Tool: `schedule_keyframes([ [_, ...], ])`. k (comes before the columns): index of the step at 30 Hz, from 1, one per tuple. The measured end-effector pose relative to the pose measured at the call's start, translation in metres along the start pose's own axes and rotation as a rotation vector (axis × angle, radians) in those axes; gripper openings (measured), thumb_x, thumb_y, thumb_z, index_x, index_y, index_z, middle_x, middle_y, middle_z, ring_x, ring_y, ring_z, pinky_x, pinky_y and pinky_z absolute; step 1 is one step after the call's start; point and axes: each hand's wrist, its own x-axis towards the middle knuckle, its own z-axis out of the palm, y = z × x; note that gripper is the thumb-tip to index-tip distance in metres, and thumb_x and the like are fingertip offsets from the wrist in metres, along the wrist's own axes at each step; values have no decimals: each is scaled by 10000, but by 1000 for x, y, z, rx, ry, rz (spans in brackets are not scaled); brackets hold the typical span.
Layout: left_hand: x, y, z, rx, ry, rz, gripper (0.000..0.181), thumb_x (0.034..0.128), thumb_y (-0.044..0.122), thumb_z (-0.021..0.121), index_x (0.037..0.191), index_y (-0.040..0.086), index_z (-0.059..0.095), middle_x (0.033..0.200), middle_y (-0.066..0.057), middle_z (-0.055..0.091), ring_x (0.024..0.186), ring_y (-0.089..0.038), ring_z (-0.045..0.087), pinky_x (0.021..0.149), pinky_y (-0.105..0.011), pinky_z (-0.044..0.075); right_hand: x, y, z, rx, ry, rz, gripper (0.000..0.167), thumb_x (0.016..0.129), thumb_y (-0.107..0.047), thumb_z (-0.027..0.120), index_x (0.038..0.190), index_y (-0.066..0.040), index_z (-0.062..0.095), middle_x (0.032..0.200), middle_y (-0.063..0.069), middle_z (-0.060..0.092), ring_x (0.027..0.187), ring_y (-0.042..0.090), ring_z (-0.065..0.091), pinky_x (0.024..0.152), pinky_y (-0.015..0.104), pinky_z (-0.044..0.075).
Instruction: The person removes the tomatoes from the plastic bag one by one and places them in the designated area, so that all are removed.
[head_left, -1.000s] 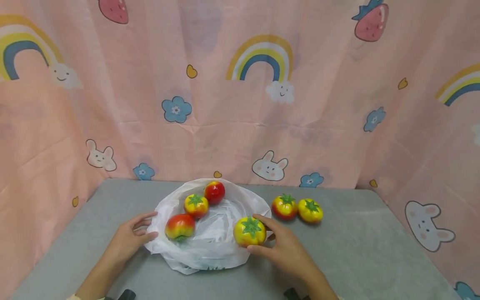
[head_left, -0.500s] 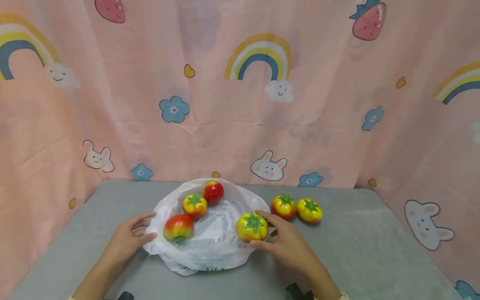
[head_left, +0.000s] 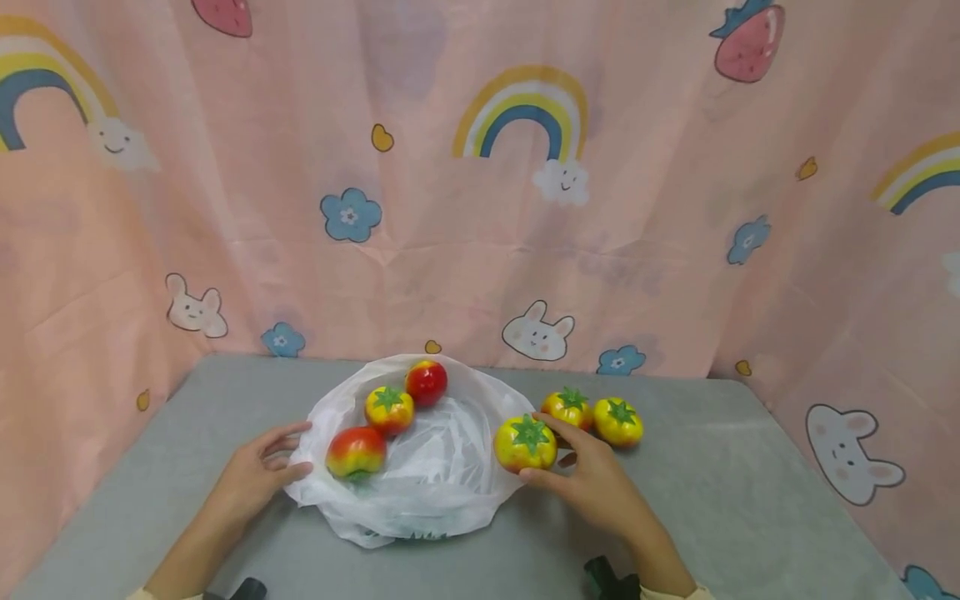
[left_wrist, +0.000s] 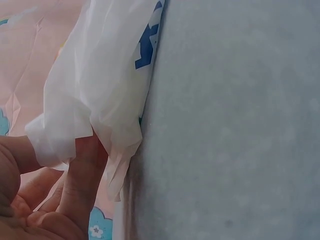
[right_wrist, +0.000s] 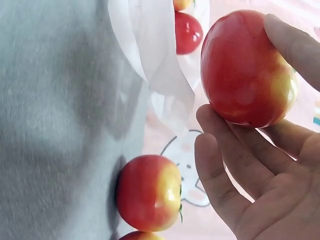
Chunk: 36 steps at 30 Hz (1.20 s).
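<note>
A white plastic bag [head_left: 438,458] lies spread open on the table, blue print showing on its side in the left wrist view. My left hand [head_left: 251,477] pinches its left rim, the plastic passing between thumb and fingers [left_wrist: 82,182]. Inside the bag are a red-and-yellow tomato [head_left: 356,452], a second tomato [head_left: 389,410] with a green leafy top and a mostly red one [head_left: 426,383]. Over the bag's right rim, my right hand [head_left: 596,479] holds another tomato [right_wrist: 245,70] between thumb and fingers, its green top facing up, yellow above and red below.
To the right of the bag, two more tomatoes [head_left: 618,422] sit side by side on the grey table [head_left: 720,500], one partly hidden behind my right hand. A pink patterned curtain [head_left: 420,292] hangs around the back and sides.
My right hand has moved rightward with its tomato, from above the bag's inside to its right rim. The left hand stays at the bag's left rim; the tomatoes in the bag lie as before.
</note>
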Motion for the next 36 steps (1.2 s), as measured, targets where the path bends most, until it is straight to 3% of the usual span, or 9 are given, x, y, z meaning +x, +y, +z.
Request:
schedule_keyframes([
  [5, 3, 2, -2, -2, -11, 7, 662, 887, 224, 755, 1475, 122, 470, 1407, -267, 515, 1100, -305, 611, 1009, -468, 541, 2, 3, -3, -2, 17, 10, 753, 769, -517, 806, 1409, -206, 559, 1385, 53, 611, 1036, 187, 589, 892, 371, 568],
  [12, 1, -1, -3, 15, -5, 6, 664, 886, 235, 756, 1475, 123, 472, 1399, -269, 522, 1128, -343, 607, 998, -470, 548, 2, 7, 0, 1, 0, 15, 762, 770, -519, 804, 1414, -197, 554, 1388, 53, 610, 1046, 179, 587, 894, 369, 566],
  [17, -1, 1, -3, 31, 6, 9, 672, 881, 254, 760, 1478, 141, 471, 1408, -259, 523, 1153, -363, 605, 993, -469, 548, 6, 9, -3, -33, 32, 5, 772, 772, -518, 800, 1426, -199, 542, 1379, 80, 605, 995, 188, 586, 884, 375, 580],
  [26, -1, 0, -4, 19, 14, 17, 661, 874, 229, 768, 1466, 142, 487, 1383, -240, 544, 1048, -247, 615, 945, -400, 587, 13, 22, -20, -83, 20, 22, 813, 787, -560, 774, 1457, -191, 497, 1309, 107, 620, 1005, 218, 602, 901, 425, 582],
  [36, -2, -2, -1, 17, 17, 61, 642, 886, 236, 754, 1463, 133, 491, 1384, -252, 546, 1111, -310, 637, 961, -433, 574, 14, 51, -44, -119, 11, 55, 872, 833, -596, 710, 1485, -99, 411, 1425, 230, 508, 1124, 326, 613, 966, 498, 565],
])
